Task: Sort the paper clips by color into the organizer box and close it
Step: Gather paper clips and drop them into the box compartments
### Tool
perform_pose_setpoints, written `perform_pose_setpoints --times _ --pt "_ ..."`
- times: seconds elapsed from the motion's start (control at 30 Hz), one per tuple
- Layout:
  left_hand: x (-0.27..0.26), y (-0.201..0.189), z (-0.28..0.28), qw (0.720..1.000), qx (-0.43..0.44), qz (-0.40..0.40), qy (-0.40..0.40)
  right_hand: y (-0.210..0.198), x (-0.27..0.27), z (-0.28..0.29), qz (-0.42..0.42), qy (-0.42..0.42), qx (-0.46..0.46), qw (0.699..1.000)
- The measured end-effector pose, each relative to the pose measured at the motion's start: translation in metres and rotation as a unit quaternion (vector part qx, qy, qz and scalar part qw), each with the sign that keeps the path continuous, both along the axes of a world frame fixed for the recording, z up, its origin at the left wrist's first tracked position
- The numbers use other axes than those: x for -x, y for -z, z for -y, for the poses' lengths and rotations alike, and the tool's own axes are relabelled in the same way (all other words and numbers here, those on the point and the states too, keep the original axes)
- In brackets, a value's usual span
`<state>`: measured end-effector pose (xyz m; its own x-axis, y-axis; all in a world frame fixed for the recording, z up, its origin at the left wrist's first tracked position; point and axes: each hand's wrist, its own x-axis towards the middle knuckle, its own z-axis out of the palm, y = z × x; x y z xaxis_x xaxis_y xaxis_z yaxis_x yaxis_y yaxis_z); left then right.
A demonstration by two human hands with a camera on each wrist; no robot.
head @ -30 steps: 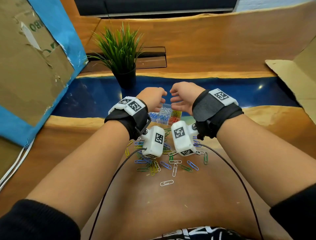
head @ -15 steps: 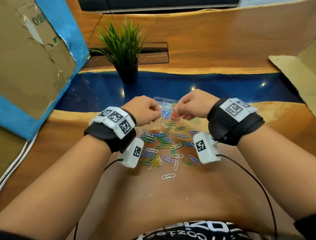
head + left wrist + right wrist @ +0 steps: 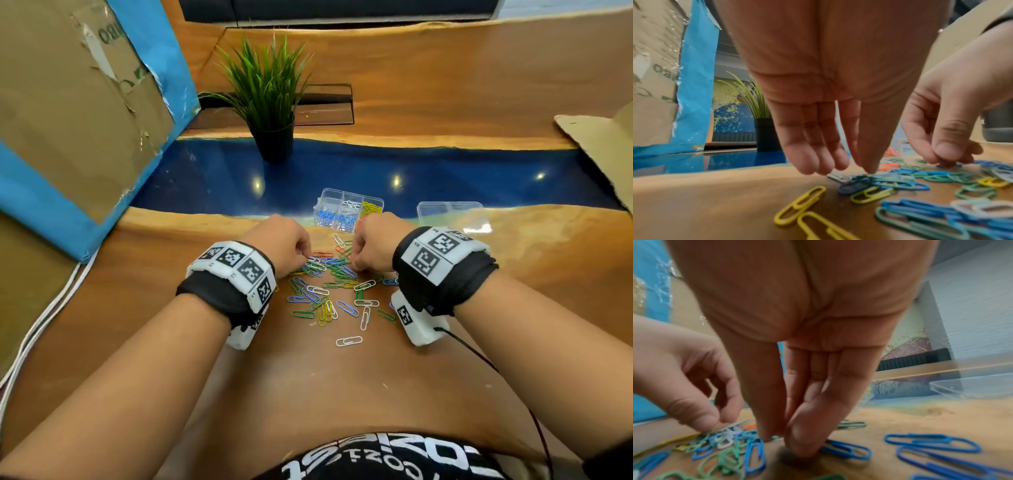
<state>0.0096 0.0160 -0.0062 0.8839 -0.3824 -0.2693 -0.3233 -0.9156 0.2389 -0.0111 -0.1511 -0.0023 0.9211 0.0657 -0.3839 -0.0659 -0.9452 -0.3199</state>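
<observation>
Loose paper clips (image 3: 329,291) in blue, green, yellow, white and red lie heaped on the wooden table. Both hands are down on the far part of the heap. My left hand (image 3: 303,260) pinches a white clip (image 3: 729,426) between thumb and forefinger (image 3: 863,170) at the heap's left side. My right hand (image 3: 356,265) has its thumb and fingertips (image 3: 797,447) closed on a blue clip (image 3: 846,451) that lies flat on the table. Just beyond the hands the clear organizer box (image 3: 347,209) stands open, with blue, white, yellow and red clips in separate compartments.
The box's clear lid (image 3: 452,214) lies detached to its right. A potted plant (image 3: 270,102) stands behind on the blue strip. Cardboard (image 3: 68,102) leans at the left, another sheet (image 3: 603,144) at the right. White cables (image 3: 41,325) run along the left edge.
Both hands have drawn back from over the organizer box and dropped onto the clip heap, where their fingertips have closed on clips.
</observation>
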Motion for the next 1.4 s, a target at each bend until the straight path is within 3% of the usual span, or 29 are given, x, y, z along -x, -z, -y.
perform_pose_setpoints --times 0.33,0.7,0.93,1.07,1.17,1.27,1.33,1.4 --pt "-0.002 0.004 0.001 0.999 -0.016 0.013 0.044 0.006 -0.009 -0.009 0.023 -0.020 0.038 0.999" --pt "0.001 0.005 0.005 0.994 -0.065 0.042 0.071 0.004 -0.009 -0.021 0.029 -0.101 0.040 0.994" --pt "0.001 0.006 0.004 0.996 -0.051 0.043 0.063 0.004 -0.009 -0.012 0.034 -0.075 0.014 0.997" --pt "-0.001 0.006 -0.002 0.999 -0.002 0.022 0.034 0.004 -0.008 0.004 0.011 0.006 -0.101 0.995" --pt "0.000 0.005 -0.008 0.998 0.058 0.020 0.010 0.006 -0.003 0.013 -0.047 0.106 -0.271 0.955" --pt "0.004 0.003 -0.011 0.985 0.161 -0.012 -0.068 0.008 0.003 0.017 -0.088 0.200 -0.422 0.880" --pt "0.010 0.002 -0.011 0.944 0.284 -0.120 -0.117 0.008 0.005 0.016 -0.116 0.232 -0.489 0.833" --pt "0.014 0.003 -0.012 0.896 0.375 -0.192 -0.141 0.008 0.004 0.014 -0.128 0.252 -0.517 0.808"
